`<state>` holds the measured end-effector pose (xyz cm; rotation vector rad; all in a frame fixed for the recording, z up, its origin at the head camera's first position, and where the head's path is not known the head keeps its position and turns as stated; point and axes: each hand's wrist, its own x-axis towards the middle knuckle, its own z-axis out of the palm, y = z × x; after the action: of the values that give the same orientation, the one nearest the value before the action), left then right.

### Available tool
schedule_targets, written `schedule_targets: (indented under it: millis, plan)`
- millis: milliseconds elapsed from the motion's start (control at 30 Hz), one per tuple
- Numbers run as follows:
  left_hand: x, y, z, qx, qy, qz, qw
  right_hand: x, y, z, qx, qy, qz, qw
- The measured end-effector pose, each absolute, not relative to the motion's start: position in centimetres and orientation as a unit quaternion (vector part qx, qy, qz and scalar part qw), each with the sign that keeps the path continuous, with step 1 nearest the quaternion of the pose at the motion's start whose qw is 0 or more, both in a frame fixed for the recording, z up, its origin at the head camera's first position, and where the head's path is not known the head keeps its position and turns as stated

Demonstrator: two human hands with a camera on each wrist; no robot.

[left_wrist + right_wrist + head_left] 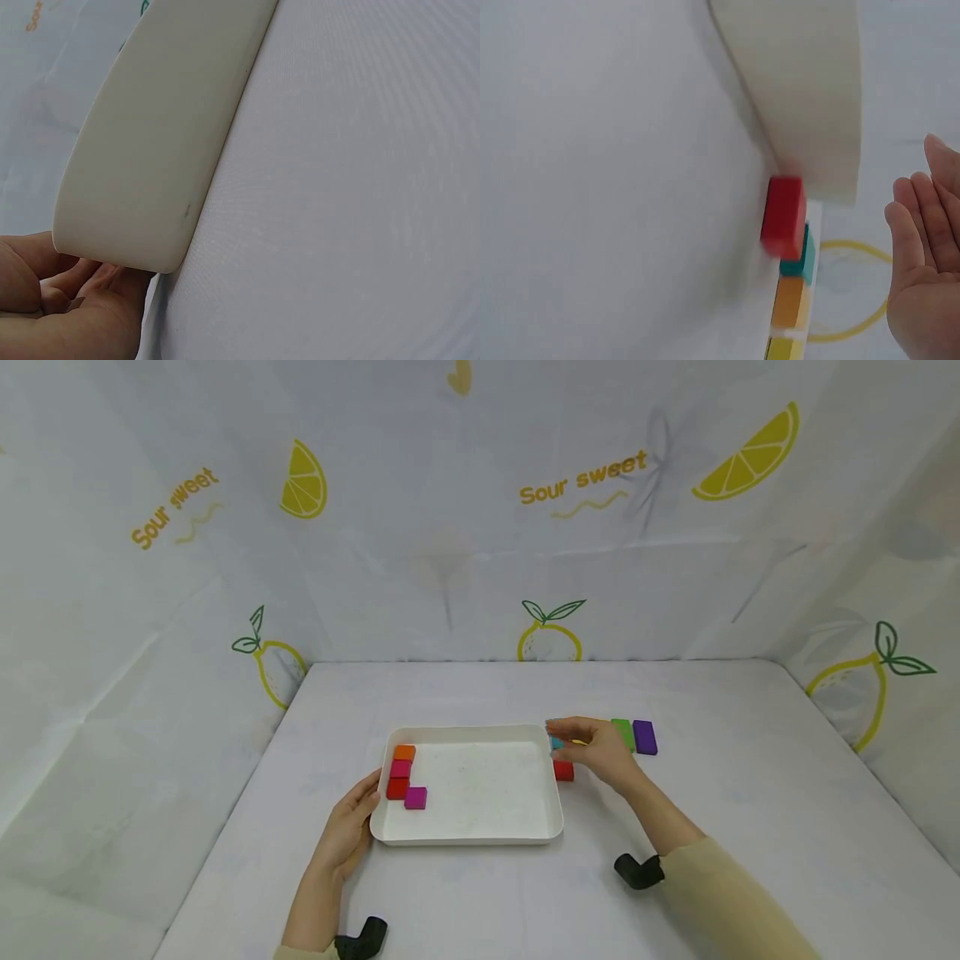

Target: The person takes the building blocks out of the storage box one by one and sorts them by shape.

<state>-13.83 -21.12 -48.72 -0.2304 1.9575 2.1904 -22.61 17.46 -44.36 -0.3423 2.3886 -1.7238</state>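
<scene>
A white rectangular tray (480,841) lies on the table. My left hand (351,822) grips its left side, with the thumb at the rim and curled fingers against the outer wall. Beyond the tray's right wall, my right hand (600,752) hovers over a row of small blocks. Its fingers look extended and nothing shows between them in the right wrist view. Beneath and beside that hand are a red block (782,214), a teal block (807,253), an orange block (787,301) and a yellow block (781,349). The hand partly hides them in the head view.
Inside the tray at the left sit an orange block (405,752), a pink block (401,768), a red block (397,788) and a magenta block (416,798). A green block (622,732) and a purple block (645,737) stand right of my right hand. Lemon-printed cloth surrounds the table.
</scene>
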Motion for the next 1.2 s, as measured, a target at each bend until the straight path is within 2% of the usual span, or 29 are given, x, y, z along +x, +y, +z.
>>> schedule_targets:
  millis: [267,400,667,1200]
  plan:
    - [-13.8,-21.1,-48.8,-0.080,0.662,0.740,0.095,-20.9,10.5,-43.3,-0.169,0.767,-0.606,0.126]
    - [-13.9,-21.2,-48.8,-0.079,0.662,0.739,0.093,-20.6,7.2,-43.7,-0.180,0.756,-0.612,0.150]
    - [-13.8,-21.1,-48.8,-0.074,0.659,0.743,0.091,-20.4,2.1,-45.3,-0.186,0.768,-0.592,0.159]
    - [-13.9,-21.0,-49.2,-0.073,0.655,0.746,0.093,-20.1,-1.6,-47.3,-0.208,0.805,-0.535,0.151]
